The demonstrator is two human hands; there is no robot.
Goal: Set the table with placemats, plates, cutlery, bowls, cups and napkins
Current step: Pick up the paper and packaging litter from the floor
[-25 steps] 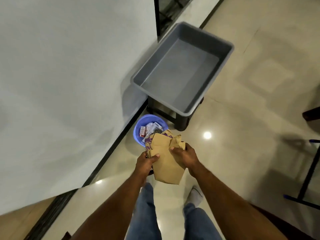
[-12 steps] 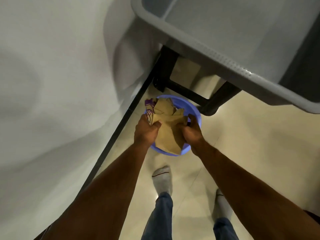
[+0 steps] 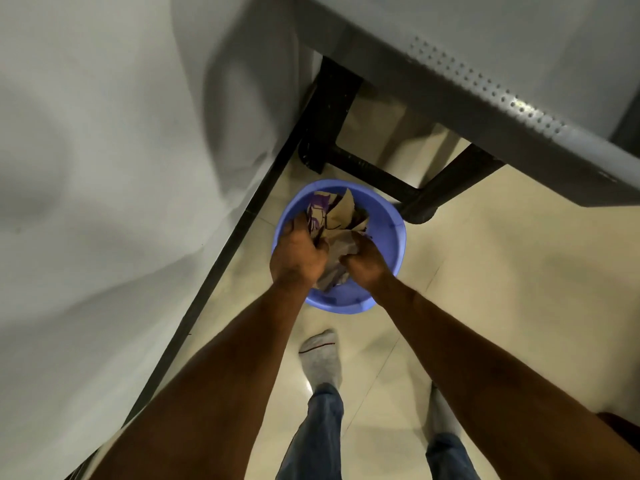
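From the head camera, looking straight down, both hands are inside a blue plastic bin (image 3: 391, 244) that stands on the pale tiled floor (image 3: 502, 289). The left hand (image 3: 299, 256) has its fingers curled round crumpled brown paper (image 3: 341, 216), which bears purple print on the side nearest that hand. The right hand (image 3: 365, 263) also has its fingers curled into the same paper, gripping its lower part, so the paper sits between the two hands and within the bin's rim. The bin stands just beside a dark skirting strip (image 3: 242, 230) at the foot of a white wall (image 3: 104, 168). Above and to the right, a grey plastic tub (image 3: 485, 98) rests on a black stand (image 3: 381, 174), one foot of which is close to the bin's far rim. Below the forearms, a grey sock (image 3: 320, 358) and blue jeans (image 3: 318, 434) show on the floor.
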